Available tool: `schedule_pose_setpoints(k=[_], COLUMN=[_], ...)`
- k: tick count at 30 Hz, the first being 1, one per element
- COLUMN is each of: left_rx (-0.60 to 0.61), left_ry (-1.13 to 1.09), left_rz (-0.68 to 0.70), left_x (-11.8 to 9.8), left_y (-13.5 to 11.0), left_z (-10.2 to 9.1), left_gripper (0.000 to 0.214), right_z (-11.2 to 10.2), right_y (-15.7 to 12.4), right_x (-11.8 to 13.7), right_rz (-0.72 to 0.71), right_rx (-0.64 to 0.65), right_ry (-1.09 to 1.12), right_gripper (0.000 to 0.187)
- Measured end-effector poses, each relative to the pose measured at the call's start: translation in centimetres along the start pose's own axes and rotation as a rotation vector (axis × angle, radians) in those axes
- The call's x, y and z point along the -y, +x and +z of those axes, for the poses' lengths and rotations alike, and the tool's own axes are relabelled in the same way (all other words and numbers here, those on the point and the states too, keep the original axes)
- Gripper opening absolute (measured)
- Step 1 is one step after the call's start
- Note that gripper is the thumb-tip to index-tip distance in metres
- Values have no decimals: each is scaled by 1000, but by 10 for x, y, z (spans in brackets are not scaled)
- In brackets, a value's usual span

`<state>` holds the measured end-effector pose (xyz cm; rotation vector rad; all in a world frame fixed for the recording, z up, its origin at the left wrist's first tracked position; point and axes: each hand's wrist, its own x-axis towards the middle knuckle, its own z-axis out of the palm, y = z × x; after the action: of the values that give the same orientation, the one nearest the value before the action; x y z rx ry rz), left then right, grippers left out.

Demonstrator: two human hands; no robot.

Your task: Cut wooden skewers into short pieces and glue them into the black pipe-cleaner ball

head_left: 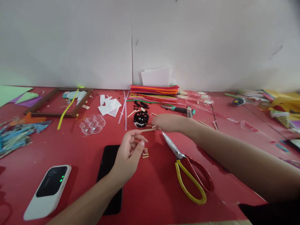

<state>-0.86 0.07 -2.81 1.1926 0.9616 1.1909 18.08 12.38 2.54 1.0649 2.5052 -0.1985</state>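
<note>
Two hands work beside the black wheel [141,119]: the right hand [167,122] pinches a stick [148,129] just below it, the left hand [129,153] hangs half-open, empty. A few cut sticks [145,154] lie nearer than the wheel, scissors [187,167] to its right; judging by this, assembly is barely begun.

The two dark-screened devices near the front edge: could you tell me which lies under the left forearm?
The all-black phone; the white-cased one lies apart, further left.
</note>
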Motion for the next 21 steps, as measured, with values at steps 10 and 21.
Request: schedule_pose_setpoints(k=[10,21], left_rx=[-24,-31], left_ry=[-37,-47], left_rz=[8,-10], left_x=[3,4], left_y=[3,5], left_z=[-1,-1], left_gripper=[27,30], right_z=[0,8], right_y=[9,-11], right_x=[-3,-25], right_rz=[-9,60], right_rx=[209,193], right_ry=[-70,-65], right_gripper=[32,26])
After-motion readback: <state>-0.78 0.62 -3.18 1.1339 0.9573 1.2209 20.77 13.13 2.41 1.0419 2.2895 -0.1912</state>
